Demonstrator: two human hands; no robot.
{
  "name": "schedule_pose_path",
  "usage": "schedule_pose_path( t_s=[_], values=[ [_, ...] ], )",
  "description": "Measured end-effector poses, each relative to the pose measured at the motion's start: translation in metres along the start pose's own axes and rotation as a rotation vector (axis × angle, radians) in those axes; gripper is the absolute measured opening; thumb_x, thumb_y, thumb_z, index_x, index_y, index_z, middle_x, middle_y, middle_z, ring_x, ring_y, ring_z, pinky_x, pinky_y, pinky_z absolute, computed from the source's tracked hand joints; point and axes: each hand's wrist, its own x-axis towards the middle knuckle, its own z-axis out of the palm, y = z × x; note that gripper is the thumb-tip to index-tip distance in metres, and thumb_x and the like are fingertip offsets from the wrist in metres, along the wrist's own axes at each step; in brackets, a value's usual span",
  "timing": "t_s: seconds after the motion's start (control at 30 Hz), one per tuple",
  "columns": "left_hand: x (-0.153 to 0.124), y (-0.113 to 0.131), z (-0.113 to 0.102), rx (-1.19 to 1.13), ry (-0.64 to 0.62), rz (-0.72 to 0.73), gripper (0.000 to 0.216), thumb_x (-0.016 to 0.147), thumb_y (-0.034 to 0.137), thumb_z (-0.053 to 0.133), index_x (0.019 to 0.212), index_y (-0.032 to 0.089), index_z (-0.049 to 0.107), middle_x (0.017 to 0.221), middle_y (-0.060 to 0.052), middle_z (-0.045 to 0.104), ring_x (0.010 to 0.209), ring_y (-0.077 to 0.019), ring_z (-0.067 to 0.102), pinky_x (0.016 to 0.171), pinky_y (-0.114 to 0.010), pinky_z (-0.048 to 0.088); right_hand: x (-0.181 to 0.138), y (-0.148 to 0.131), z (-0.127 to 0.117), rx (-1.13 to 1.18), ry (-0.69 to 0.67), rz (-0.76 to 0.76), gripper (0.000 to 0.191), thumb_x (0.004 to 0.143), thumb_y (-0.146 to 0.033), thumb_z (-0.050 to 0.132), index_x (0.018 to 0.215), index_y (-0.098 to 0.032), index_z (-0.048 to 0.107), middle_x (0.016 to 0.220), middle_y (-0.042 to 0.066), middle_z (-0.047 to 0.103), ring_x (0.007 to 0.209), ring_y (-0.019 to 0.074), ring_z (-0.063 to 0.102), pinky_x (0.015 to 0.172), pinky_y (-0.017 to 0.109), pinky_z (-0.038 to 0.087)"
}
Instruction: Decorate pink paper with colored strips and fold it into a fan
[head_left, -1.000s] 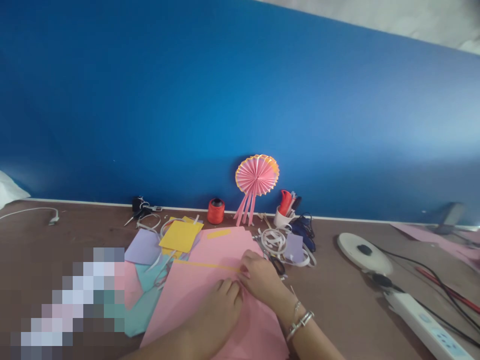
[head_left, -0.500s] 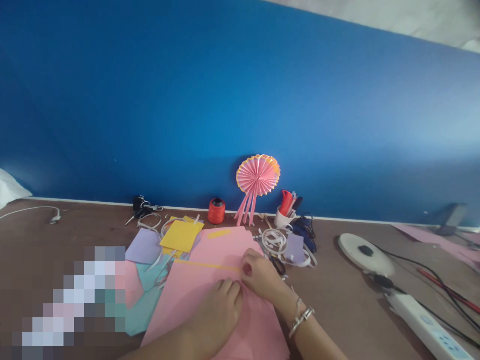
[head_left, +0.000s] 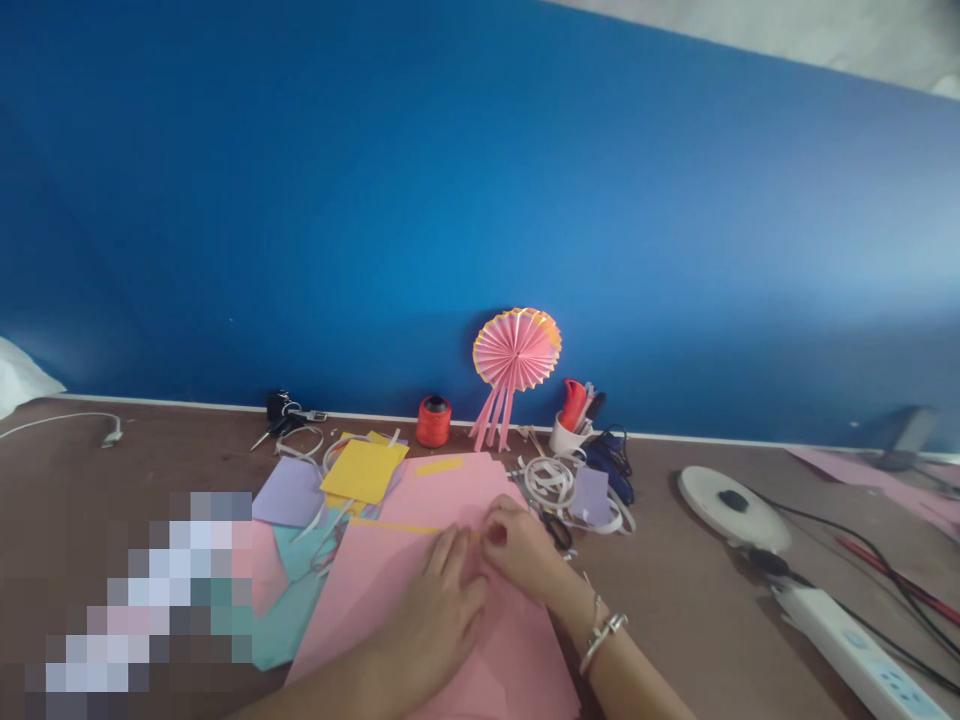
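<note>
A pink paper sheet (head_left: 517, 655) lies in front of me on further pink paper (head_left: 457, 490). Along the sheet's far edge runs a narrow yellow paper strip (head_left: 397, 526). My left hand (head_left: 435, 610) rests flat on the sheet, its fingers stretched toward the strip. At the strip's right end, my right hand (head_left: 519, 545) has thumb and fingers curled together in a pinch on it; the exact contact is hidden. Black-handled scissors (head_left: 557, 530) lie just right of that hand. Another short yellow piece (head_left: 439, 466) sits farther up the pink paper.
Yellow squares (head_left: 364, 472), purple paper (head_left: 289, 492) and teal paper (head_left: 285, 625) lie left. Behind stand a red thread spool (head_left: 433, 424), a pleated pink rosette (head_left: 517, 350) and a white cup (head_left: 568, 435) of tools. White ribbon coils (head_left: 550, 483) and a power strip (head_left: 862, 650) lie right.
My left hand has gone from curled fingers to stretched ones and slid forward to the yellow strip. My right hand stays nearly where it was.
</note>
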Motion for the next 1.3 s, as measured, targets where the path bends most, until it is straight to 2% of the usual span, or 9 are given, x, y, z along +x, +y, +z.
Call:
schedule_pose_path(
  t_s=[0.23, 0.37, 0.47, 0.53, 0.63, 0.77, 0.93, 1.07, 1.3],
  values=[
    [-0.001, -0.004, -0.002, -0.090, -0.083, -0.056, 0.027, 0.088, 0.026, 0.042, 0.109, 0.021, 0.057, 0.138, -0.014, 0.038, 0.129, -0.0321, 0.030, 0.101, -0.054, 0.030, 0.010, 0.022, -0.006, 0.386, -0.010, 0.080, 0.009, 0.060, -0.012, 0.050, 0.052, -0.016, 0.050, 0.060, -0.001, 0.053, 0.059, 0.0105, 0.048, 0.057, 0.022, 0.038],
    [-0.001, -0.004, 0.000, -0.084, -0.032, -0.065, 0.021, 0.087, 0.026, 0.044, 0.098, 0.020, 0.060, 0.140, -0.012, 0.034, 0.126, -0.0322, 0.032, 0.100, -0.056, 0.029, 0.009, 0.014, -0.014, 0.731, -0.074, 0.267, 0.007, 0.059, -0.020, 0.053, 0.055, -0.017, 0.048, 0.066, 0.000, 0.060, 0.048, 0.0064, 0.041, 0.047, 0.020, 0.032],
    [-0.001, -0.003, -0.003, -0.080, -0.028, -0.065, 0.020, 0.087, 0.025, 0.043, 0.096, 0.020, 0.060, 0.138, -0.011, 0.035, 0.124, -0.0325, 0.034, 0.100, -0.057, 0.027, 0.005, 0.004, -0.020, 0.951, -0.092, 0.298, 0.012, 0.058, -0.020, 0.051, 0.053, -0.018, 0.040, 0.076, 0.003, 0.065, 0.048, 0.0055, 0.040, 0.044, 0.018, 0.028],
    [0.000, -0.002, -0.005, -0.069, -0.053, -0.062, 0.021, 0.087, 0.025, 0.042, 0.099, 0.020, 0.059, 0.136, -0.012, 0.038, 0.125, -0.0331, 0.033, 0.100, -0.057, 0.027, 0.003, 0.001, -0.022, 1.022, -0.085, 0.300, 0.013, 0.057, -0.019, 0.049, 0.053, -0.018, 0.037, 0.070, 0.003, 0.065, 0.048, 0.0057, 0.040, 0.042, 0.018, 0.026],
    [0.001, 0.000, -0.006, -0.030, -0.096, -0.055, 0.024, 0.087, 0.024, 0.043, 0.106, 0.019, 0.057, 0.134, -0.014, 0.040, 0.127, -0.0348, 0.030, 0.100, -0.059, 0.025, 0.004, 0.003, -0.020, 0.984, -0.054, 0.348, 0.012, 0.058, -0.021, 0.051, 0.052, -0.018, 0.042, 0.053, -0.003, 0.055, 0.042, 0.0049, 0.036, 0.040, 0.018, 0.021],
    [0.001, 0.001, -0.005, -0.009, -0.090, -0.054, 0.024, 0.087, 0.024, 0.042, 0.105, 0.019, 0.058, 0.132, -0.014, 0.042, 0.129, -0.0355, 0.025, 0.100, -0.060, 0.024, 0.006, 0.008, -0.016, 0.789, -0.042, 0.389, 0.012, 0.059, -0.026, 0.058, 0.055, -0.016, 0.052, 0.042, -0.007, 0.046, 0.038, 0.0050, 0.037, 0.039, 0.018, 0.024],
    [-0.001, -0.001, -0.005, 0.000, -0.010, -0.018, 0.026, 0.090, 0.026, 0.036, 0.102, 0.020, 0.059, 0.133, -0.012, 0.043, 0.131, -0.0343, 0.021, 0.101, -0.061, 0.020, 0.005, 0.007, -0.014, 0.683, -0.141, 0.343, 0.009, 0.060, -0.023, 0.057, 0.060, -0.014, 0.059, 0.047, -0.004, 0.055, 0.043, 0.0074, 0.048, 0.045, 0.019, 0.036],
    [0.001, -0.001, -0.005, 0.009, 0.002, 0.046, 0.027, 0.090, 0.024, 0.035, 0.106, 0.019, 0.056, 0.135, -0.009, 0.041, 0.128, -0.0273, 0.027, 0.105, -0.053, 0.019, 0.005, 0.008, -0.011, 0.599, -0.105, 0.341, 0.014, 0.057, -0.010, 0.052, 0.066, -0.016, 0.060, 0.047, -0.006, 0.055, 0.044, 0.0088, 0.051, 0.047, 0.020, 0.039],
    [0.005, 0.002, -0.013, -0.114, -0.038, -0.029, 0.020, 0.085, 0.024, 0.045, 0.101, 0.019, 0.057, 0.118, -0.006, 0.053, 0.109, -0.0215, 0.042, 0.099, -0.039, 0.031, 0.006, 0.012, -0.004, 0.306, -0.052, 0.221, 0.017, 0.061, -0.010, 0.049, 0.063, -0.015, 0.065, 0.053, 0.000, 0.062, 0.052, 0.0130, 0.056, 0.052, 0.022, 0.041]
  ],
)
